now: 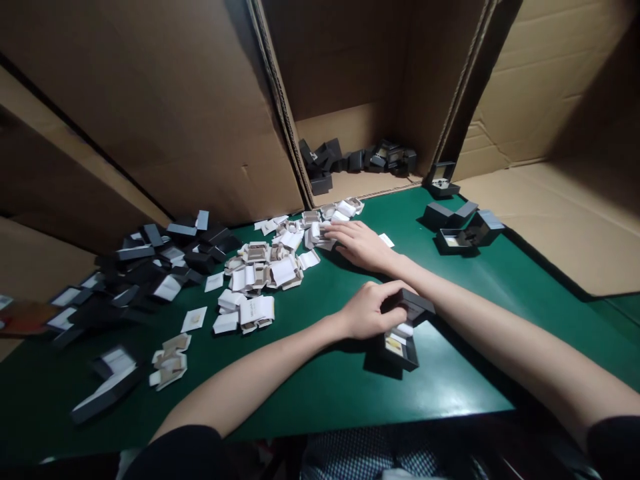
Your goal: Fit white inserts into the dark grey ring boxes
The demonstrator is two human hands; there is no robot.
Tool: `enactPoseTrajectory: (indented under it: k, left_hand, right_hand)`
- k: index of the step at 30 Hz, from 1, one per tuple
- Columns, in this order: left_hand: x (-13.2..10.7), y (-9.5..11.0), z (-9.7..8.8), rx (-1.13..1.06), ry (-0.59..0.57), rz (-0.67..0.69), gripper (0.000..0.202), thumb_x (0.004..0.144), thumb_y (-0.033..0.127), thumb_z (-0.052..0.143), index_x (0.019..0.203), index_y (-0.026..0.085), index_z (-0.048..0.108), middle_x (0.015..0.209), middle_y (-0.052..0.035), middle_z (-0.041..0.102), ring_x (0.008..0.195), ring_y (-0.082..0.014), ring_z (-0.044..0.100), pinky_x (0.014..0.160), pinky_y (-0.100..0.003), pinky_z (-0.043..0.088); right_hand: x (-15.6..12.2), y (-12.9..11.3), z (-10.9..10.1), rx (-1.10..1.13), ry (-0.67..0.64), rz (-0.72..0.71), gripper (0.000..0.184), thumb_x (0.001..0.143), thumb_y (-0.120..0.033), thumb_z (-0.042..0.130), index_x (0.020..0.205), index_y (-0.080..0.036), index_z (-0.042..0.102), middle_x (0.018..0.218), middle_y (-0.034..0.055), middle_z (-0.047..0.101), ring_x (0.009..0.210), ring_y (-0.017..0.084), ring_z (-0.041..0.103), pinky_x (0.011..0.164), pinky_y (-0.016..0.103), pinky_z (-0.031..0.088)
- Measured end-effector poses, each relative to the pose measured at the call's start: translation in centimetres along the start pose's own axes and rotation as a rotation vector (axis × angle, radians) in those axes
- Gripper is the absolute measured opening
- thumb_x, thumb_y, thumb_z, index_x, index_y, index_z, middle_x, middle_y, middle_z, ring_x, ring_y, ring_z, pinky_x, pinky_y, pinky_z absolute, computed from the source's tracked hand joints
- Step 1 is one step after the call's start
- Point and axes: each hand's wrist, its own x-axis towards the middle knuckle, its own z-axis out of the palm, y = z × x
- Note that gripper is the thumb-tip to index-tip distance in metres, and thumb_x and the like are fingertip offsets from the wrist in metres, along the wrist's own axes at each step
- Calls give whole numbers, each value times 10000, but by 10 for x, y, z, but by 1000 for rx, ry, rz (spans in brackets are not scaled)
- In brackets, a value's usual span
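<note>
My left hand (369,311) grips a small black hinged box (401,353) by its raised lid, thumb and fingers around the lid. Inside the box I see a white piece and a yellowish patch. My right hand (361,244) reaches across beyond it, palm down. Its fingers are stretched out over white folded card inserts (314,233) and touch them at the tips. Whether any insert is between those fingertips I cannot make out. More white and grey card inserts (257,309) lie in a loose pile to the left of my right hand.
A heap of black boxes (145,267) lies at the left, with an open black box (107,383) nearer me. Several open boxes (453,237) stand at the right. Cardboard walls (150,100) rise behind the green table (310,380); more black boxes (355,160) sit inside a carton.
</note>
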Motion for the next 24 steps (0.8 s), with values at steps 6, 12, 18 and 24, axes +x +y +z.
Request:
enactPoseTrajectory:
  k: [6, 12, 18, 24]
  left_hand:
    - [0, -3, -6, -13, -17, -5, 277, 750, 197, 500, 1001, 148, 606, 766, -2, 613, 656, -126, 526, 637, -214, 423]
    - [-2, -2, -9, -27, -39, -33, 270, 770, 196, 494, 1014, 156, 601, 770, 4, 601, 686, -123, 522, 665, -209, 415]
    - [-2, -6, -7, -56, -18, -38, 251, 770, 198, 498, 995, 149, 598, 756, 7, 590, 662, -116, 514, 640, -207, 405]
    - [-1, -7, -5, -99, 13, -9, 253, 759, 220, 508, 977, 135, 603, 806, -16, 621, 713, -139, 549, 680, -228, 426]
  right_hand:
    - [9, -1, 11, -15, 31, 60, 368, 896, -310, 508, 1223, -143, 502, 1141, 131, 612, 1088, 264, 511, 969, 435, 317]
    - [-2, 2, 4, -100, 59, 159, 205, 853, -333, 569, 961, -177, 647, 931, 101, 589, 910, 261, 491, 804, 388, 350]
    - [-3, 4, 4, -181, 201, 269, 228, 824, -96, 475, 924, -194, 655, 1034, 101, 618, 987, 263, 496, 894, 431, 328]
    - [5, -6, 7, -32, 6, -84, 461, 894, -75, 350, 1332, -193, 430, 1355, 90, 510, 1243, 223, 432, 1012, 428, 324]
